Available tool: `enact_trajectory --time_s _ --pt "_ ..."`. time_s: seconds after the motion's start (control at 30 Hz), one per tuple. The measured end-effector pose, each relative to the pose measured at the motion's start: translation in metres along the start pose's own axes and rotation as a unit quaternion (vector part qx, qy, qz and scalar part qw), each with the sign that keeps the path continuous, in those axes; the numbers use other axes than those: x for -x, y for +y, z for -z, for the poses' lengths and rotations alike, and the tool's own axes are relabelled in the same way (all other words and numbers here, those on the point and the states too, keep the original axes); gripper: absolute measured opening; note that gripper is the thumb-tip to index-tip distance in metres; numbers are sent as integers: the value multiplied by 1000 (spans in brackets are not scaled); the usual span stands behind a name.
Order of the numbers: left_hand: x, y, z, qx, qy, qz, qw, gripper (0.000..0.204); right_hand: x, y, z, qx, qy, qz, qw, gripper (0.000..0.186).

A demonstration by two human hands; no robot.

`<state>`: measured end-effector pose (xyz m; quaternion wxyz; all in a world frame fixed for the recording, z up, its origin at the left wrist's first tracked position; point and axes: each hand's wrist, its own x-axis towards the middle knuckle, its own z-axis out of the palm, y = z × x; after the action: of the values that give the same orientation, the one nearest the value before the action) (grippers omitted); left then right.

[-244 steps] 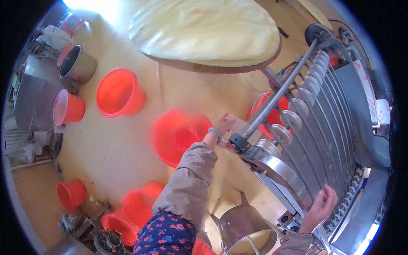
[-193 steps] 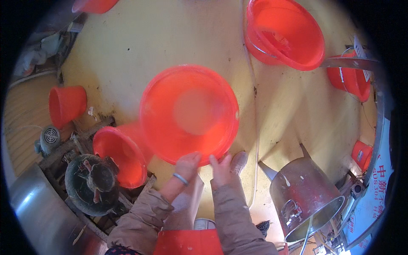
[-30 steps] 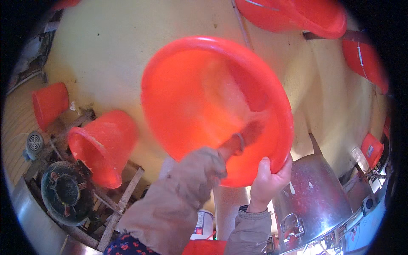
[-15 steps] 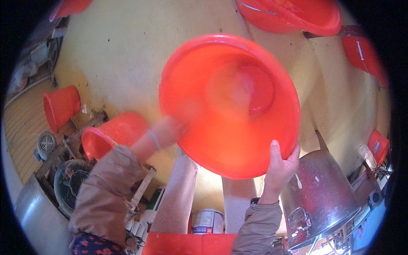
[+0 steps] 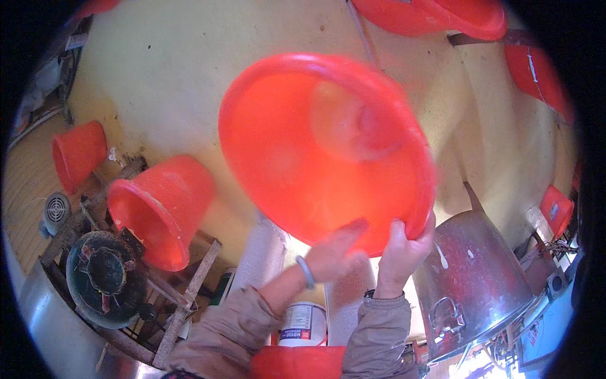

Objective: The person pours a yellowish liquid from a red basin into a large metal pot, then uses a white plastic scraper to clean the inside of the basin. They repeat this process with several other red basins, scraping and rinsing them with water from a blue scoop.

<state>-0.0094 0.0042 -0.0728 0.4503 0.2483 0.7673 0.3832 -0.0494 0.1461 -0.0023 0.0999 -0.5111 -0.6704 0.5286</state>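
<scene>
A large red plastic tub point(image 5: 284, 183) is held tilted in front of me, its open mouth facing me. At its lower right edge my right hand point(image 5: 404, 256) grips the rim, thumb on the inside and fingers around the outside. My left hand point(image 5: 334, 256), with a light bracelet on the wrist, is at the tub's lower rim beside the right hand. Motion blurs its fingers, and a dark patch shows at their tips, so I cannot make out whether it holds something. Below the hands, another red surface point(image 5: 297, 363) lies between my forearms.
A red bucket point(image 5: 164, 208) lies on its side at the left, by a metal frame with a round dark green machine part point(image 5: 104, 278). A large metal pot point(image 5: 476, 284) is at the right. A white pail point(image 5: 303, 325) sits below. More red tubs point(image 5: 429, 16) are at the far side.
My left hand has moved from the tub's left side down and right to the lower rim near my right hand. The tub has shifted slightly left and tilted further.
</scene>
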Motion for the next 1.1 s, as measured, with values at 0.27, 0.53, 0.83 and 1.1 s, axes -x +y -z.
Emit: enact_trajectory --time_s 0.27,0.53,0.83,1.1 --pt "-67 -202 52 -297 60 181 936 55 13 -11 -8 87 -117 113 983 51" --pt "-179 -161 -26 17 183 193 964 54 -4 0 2 60 -58 80 993 46" --pt "-53 -49 -55 -185 -25 38 982 48 -21 -13 17 69 -18 47 996 42" --pt "-135 -228 9 -223 75 247 940 53 -20 -5 11 91 -8 60 994 45"
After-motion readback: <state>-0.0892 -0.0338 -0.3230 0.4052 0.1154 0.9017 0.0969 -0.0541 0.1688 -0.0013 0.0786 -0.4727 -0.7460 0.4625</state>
